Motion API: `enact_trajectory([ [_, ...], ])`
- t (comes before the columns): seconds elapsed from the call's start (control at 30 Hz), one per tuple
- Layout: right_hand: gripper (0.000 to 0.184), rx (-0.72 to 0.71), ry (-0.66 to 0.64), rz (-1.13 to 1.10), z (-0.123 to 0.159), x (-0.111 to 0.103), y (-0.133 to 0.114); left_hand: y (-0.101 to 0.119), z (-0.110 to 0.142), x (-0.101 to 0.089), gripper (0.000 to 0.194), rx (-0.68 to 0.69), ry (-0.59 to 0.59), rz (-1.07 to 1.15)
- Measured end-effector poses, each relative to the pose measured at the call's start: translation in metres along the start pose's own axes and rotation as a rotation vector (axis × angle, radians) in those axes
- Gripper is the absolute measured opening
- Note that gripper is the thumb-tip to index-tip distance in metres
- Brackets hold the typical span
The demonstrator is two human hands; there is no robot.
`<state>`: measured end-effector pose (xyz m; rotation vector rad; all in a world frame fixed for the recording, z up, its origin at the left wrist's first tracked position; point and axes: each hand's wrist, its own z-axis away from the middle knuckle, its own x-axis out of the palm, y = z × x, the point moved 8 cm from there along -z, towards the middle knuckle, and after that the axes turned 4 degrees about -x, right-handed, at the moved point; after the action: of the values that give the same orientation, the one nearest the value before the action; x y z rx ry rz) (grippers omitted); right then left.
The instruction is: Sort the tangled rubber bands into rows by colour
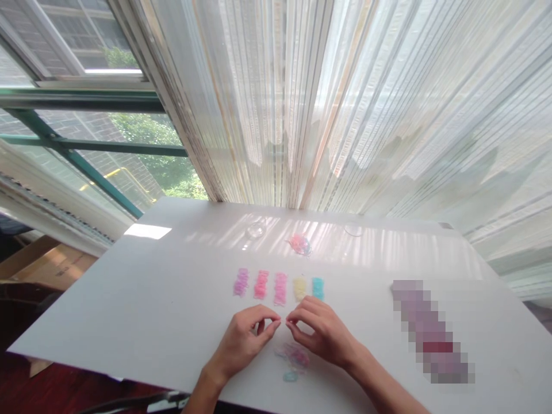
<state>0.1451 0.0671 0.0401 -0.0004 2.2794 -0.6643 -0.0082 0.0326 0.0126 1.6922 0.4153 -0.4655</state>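
Observation:
My left hand [244, 338] and my right hand [324, 334] face each other above the table, each with thumb and forefinger pinched together. Whatever lies in the pinches is too small to make out. Just beyond the fingers runs a row of small coloured bundles, which look like elastic bands: purple [241, 282], coral-pink [261, 284], pink [280, 288], yellow [299, 286] and turquoise [318, 286]. Below my hands lies a loose purplish heap of thin bands [296, 356], with a pale teal clump [290, 376] nearer me. Farther back sits a mixed pink-and-blue heap [301, 244].
A clear round container [256, 230] stands toward the back of the white table [172, 310], and a clear disc-like piece [354, 230] lies right of it. A pixelated, blurred-out shape [431, 336] covers part of the right side. Curtains [293, 103] hang behind; a cardboard box [64, 264] is left.

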Motion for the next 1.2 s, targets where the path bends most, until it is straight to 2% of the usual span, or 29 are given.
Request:
enact_trajectory([
  [0.2,0.014,-0.006,0.002,-0.006,-0.001,0.0,-0.001,0.0,0.002,-0.012,0.014,0.013,0.03,-0.043],
  [0.3,0.013,-0.013,0.023,-0.005,-0.001,-0.003,-0.002,0.0,0.003,-0.017,0.007,0.011,0.049,-0.045],
  [0.33,0.013,-0.015,0.028,-0.005,-0.001,-0.003,-0.003,0.0,0.004,-0.017,0.011,0.017,0.049,-0.045],
  [0.4,0.013,-0.017,0.035,-0.006,-0.001,-0.003,-0.003,0.003,0.003,-0.015,0.017,0.042,0.042,-0.042],
  [0.63,0.013,0.004,0.023,-0.02,0.0,-0.002,-0.001,0.014,0.0,0.0,0.009,0.124,0.02,-0.054],
  [0.8,0.006,-0.004,-0.014,-0.038,0.0,0.001,-0.001,0.011,0.0,0.0,0.012,0.105,0.026,-0.055],
  [1.0,0.013,-0.011,-0.015,-0.03,0.001,0.003,-0.001,0.009,0.001,0.003,0.013,0.086,0.005,-0.044],
  [1.2,0.012,-0.01,-0.012,-0.019,0.001,0.001,-0.001,0.012,-0.002,-0.003,0.013,0.097,0.001,-0.065],
])
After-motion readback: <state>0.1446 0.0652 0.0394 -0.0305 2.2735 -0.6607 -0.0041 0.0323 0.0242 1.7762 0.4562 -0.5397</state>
